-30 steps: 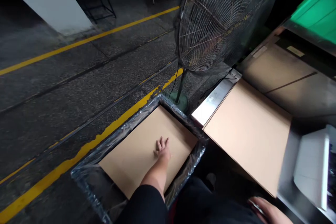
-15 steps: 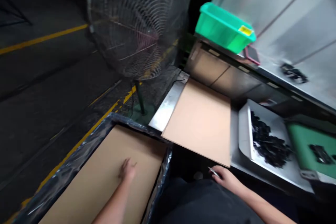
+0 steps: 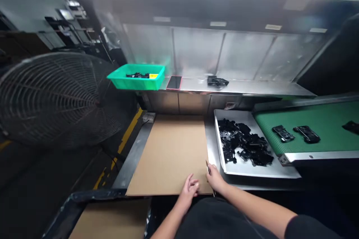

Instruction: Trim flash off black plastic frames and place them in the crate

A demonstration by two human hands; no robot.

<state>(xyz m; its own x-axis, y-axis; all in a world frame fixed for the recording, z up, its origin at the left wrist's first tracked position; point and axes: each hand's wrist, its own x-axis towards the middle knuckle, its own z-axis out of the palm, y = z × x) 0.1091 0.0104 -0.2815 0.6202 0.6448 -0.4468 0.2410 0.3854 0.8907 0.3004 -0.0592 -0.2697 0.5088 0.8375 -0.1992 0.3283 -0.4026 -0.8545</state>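
A flat cardboard sheet [image 3: 176, 149] lies on the metal bench in front of me. My left hand [image 3: 190, 188] is over the sheet's front edge, palm turned inward, its fingers loosely bent and apart with nothing in them. At the sheet's front right corner, my right hand [image 3: 215, 179] is closed around a slim, pointed, pen-like tool [image 3: 208, 167]; its exact kind is too small to tell. Right of that hand, a white tray [image 3: 258, 173] holds a pile of black plastic parts [image 3: 244, 142].
A green conveyor belt [image 3: 331, 119] at right carries several black parts. On the shelf above the bench are a green bin [image 3: 134, 84], a phone [image 3: 174, 83] and a black part [image 3: 217, 81]. A large fan [image 3: 56, 101] stands left. A black-lined box [image 3: 70, 203] with cardboard sits front left.
My view has swung right to face the bench. My left hand has left the cardboard in the lined box and come to the bench sheet; my right hand still holds the slim tool.
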